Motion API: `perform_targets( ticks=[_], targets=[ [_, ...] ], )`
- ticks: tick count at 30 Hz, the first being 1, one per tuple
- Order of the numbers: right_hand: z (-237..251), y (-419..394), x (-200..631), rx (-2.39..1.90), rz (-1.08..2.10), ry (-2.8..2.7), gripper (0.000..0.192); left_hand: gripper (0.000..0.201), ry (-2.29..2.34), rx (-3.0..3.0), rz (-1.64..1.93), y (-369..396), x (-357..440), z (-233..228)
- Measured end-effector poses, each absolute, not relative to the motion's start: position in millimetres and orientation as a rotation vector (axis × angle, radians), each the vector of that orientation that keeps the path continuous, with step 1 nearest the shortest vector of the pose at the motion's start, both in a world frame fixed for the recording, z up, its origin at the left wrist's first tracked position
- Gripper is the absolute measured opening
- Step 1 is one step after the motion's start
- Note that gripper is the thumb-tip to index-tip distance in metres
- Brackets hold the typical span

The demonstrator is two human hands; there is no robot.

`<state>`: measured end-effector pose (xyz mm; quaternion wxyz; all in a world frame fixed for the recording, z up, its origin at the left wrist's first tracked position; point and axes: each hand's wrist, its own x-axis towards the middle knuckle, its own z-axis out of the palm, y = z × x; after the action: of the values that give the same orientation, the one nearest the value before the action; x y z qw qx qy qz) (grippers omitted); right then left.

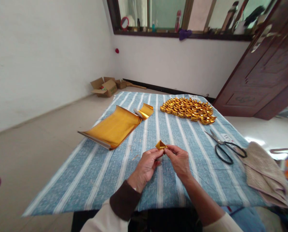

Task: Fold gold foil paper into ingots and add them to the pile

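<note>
Tabletop (90,180) w/ blue striped cloth fills most of the view. Far left on it lies a gold foil stack (113,129), one end curled up. Far right-center sits a pile of folded gold ingots (188,110). At the right edge a beige cloth (263,172) is bunched, w/ scissors (227,146) just beside it, blades pointing away from you. Your left hand (145,167) & right hand (180,160) meet near the tabletop's middle, fingers of both pinched narrow on a small gold fold (161,145), held just above the cloth, approx. midway between the stack and the scissors.
</note>
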<state>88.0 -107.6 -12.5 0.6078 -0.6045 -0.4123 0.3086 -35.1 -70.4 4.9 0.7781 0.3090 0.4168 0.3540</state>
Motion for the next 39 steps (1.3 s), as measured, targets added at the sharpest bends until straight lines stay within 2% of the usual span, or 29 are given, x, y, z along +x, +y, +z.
perform_targets(
  ticks=[5, 12, 20, 29, 39],
  targets=[
    [-5, -110, 86, -1.399, 0.703, -0.942, 0.021, 0.017, 0.799, 0.609, 0.784, -72, -32, 6],
    [-10, -113, 84, -1.426, 0.650, -1.024, 0.019, 0.006, 0.728, 0.470, 0.793, -68, -33, -3],
    [-28, -112, 94, -1.355, 0.392, -1.404, 0.020, 0.013, 0.628, 0.376, 0.783, -63, -36, -10],
    [-30, -108, 96, -1.303, 0.112, -1.579, 0.020, 0.018, 0.618, 0.362, 0.778, -63, -36, -8],
    [-32, -108, 93, -1.321, 0.196, -1.529, 0.024, 0.014, 0.659, 0.354, 0.803, -60, -37, -13]
  ],
)
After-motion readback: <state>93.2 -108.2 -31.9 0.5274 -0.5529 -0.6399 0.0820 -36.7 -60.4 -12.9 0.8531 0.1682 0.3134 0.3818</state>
